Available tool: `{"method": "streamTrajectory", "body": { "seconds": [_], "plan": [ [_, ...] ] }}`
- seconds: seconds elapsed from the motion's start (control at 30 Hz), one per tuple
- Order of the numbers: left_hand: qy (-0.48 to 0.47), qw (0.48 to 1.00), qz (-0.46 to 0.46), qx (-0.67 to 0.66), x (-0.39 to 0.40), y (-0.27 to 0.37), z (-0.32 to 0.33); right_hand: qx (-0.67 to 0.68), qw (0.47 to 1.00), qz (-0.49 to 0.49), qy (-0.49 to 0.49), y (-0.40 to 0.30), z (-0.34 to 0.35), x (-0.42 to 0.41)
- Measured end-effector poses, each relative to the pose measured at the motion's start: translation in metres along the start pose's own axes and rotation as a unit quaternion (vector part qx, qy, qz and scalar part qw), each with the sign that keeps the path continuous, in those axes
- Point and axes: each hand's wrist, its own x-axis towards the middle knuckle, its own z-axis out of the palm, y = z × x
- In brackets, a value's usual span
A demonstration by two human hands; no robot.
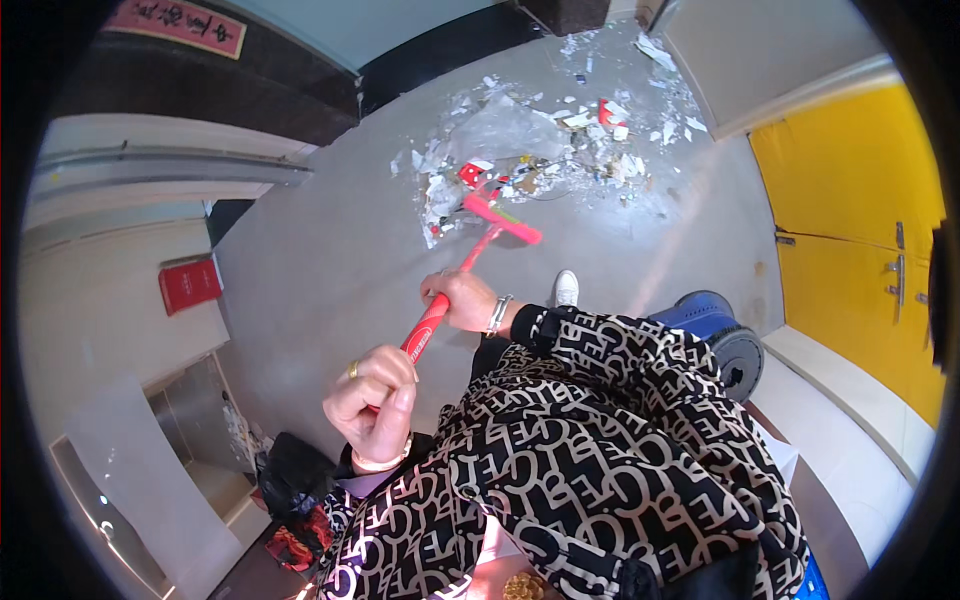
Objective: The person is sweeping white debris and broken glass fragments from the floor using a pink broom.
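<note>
Both my hands grip the red handle of a broom, which slants down and away from me. My left hand, with a ring on one finger, is closed around the upper end of the handle. Lower on the shaft, my right hand with a bracelet at the wrist is wrapped around it. The pinkish-red broom head is at the near edge of a spread of litter. That litter holds white scraps, a crumpled clear plastic sheet and a red piece. The bristles are mostly hidden.
A blue machine with a dark wheel stands to my right, before yellow double doors. Dark plastic bags lie at lower left. A red box is at the left wall. My white shoe shows on the grey floor.
</note>
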Motion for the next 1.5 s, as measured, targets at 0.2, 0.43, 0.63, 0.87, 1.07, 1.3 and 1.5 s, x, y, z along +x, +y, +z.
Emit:
{"method": "streamTrajectory", "body": {
  "seconds": [0.2,0.43,0.63,0.87,1.07,1.3,1.5],
  "plan": [
    [-0.095,0.987,0.000,0.130,0.002,-0.009,-0.092,0.069,0.994,-0.078,-0.019,-0.001,0.110,0.061],
    [-0.108,0.966,-0.020,0.234,0.022,-0.079,-0.173,0.190,0.975,0.092,-0.061,0.050,0.213,0.133],
    [-0.010,0.986,-0.008,0.168,0.030,-0.082,-0.223,-0.028,0.999,0.000,0.015,0.018,0.198,0.158],
    [-0.005,0.978,-0.022,0.209,0.040,-0.030,-0.240,-0.018,1.000,0.003,0.011,-0.025,0.203,0.167],
    [-0.032,0.973,-0.020,0.227,0.062,-0.085,-0.229,0.032,0.999,0.025,0.018,0.010,0.205,0.173],
    [-0.021,0.977,-0.008,0.211,0.070,-0.064,-0.238,-0.102,0.990,0.026,0.095,0.002,0.175,0.174],
    [-0.093,0.971,-0.020,0.221,0.079,-0.048,-0.220,-0.009,0.997,0.017,0.075,-0.007,0.181,0.170]
  ]
}}
